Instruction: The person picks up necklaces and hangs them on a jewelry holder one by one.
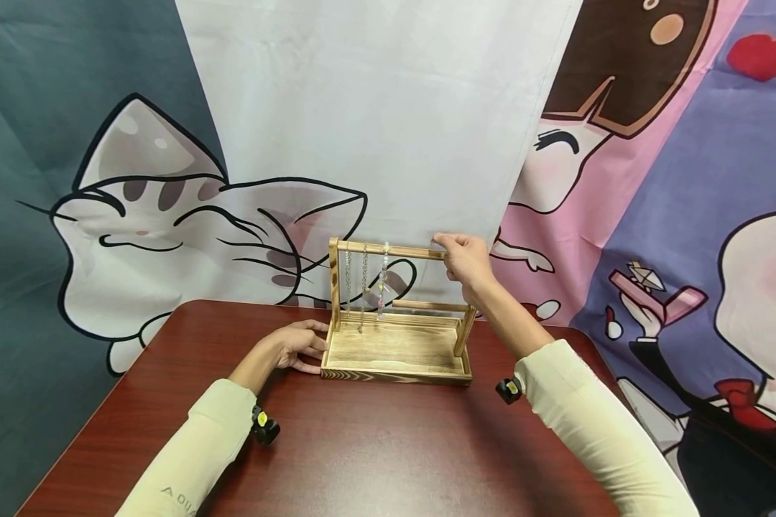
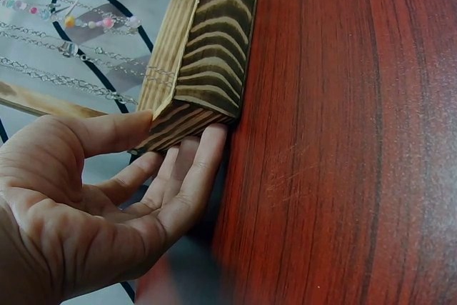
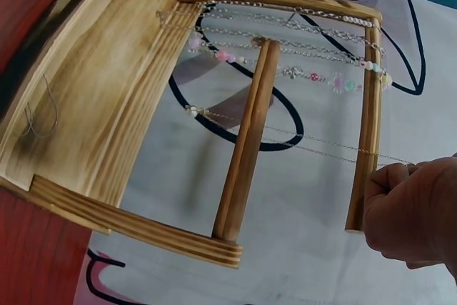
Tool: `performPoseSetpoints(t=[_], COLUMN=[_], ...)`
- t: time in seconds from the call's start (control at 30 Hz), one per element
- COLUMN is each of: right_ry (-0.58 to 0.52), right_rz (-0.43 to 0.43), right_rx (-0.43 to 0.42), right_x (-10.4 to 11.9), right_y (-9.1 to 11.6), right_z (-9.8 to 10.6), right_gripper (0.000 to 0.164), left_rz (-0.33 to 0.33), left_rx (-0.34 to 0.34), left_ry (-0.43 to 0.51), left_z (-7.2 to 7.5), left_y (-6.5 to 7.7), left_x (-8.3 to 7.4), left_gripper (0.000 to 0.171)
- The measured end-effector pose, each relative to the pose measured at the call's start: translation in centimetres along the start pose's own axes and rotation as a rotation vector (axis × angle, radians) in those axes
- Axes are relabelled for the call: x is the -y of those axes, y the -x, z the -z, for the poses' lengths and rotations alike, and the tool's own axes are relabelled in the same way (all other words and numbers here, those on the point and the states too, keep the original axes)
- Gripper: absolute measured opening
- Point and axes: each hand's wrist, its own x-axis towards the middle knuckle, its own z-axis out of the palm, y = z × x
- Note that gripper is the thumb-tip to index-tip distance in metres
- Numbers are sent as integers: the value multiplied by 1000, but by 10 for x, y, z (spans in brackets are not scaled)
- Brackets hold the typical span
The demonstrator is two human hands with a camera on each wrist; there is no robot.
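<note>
A wooden jewelry stand (image 1: pixel 394 353) with a tray base, a top bar and a lower bar stands on the table. My left hand (image 1: pixel 296 345) holds its left end; in the left wrist view the thumb (image 2: pixel 118 133) lies on the tray's rim and the fingers press the end wall. At the top bar's right end, my right hand (image 1: pixel 467 264) pinches a thin chain necklace (image 3: pixel 321 149). That chain crosses the top bar, and a small pale pendant (image 3: pixel 193 111) hangs at its lower end. Two silver chains (image 1: pixel 364 287) and a beaded necklace (image 1: pixel 383 276) hang further left.
Thin silver wire loops (image 3: pixel 46 116) lie in the tray near its right end. The dark red tabletop (image 1: pixel 388 445) spreads in front of the stand. Close behind hangs a cartoon-printed cloth (image 1: pixel 388 129).
</note>
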Motion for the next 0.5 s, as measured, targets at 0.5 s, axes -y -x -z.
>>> performPoseSetpoints(t=[0.5], right_ry=[30], right_rz=[7], right_rx=[4], right_x=[-3], right_y=[4], right_z=[-23], right_gripper=[40], left_rz=[5], left_rx=[-5], left_ry=[3], left_z=[0], left_y=[1], left_x=[-1], left_gripper=[66])
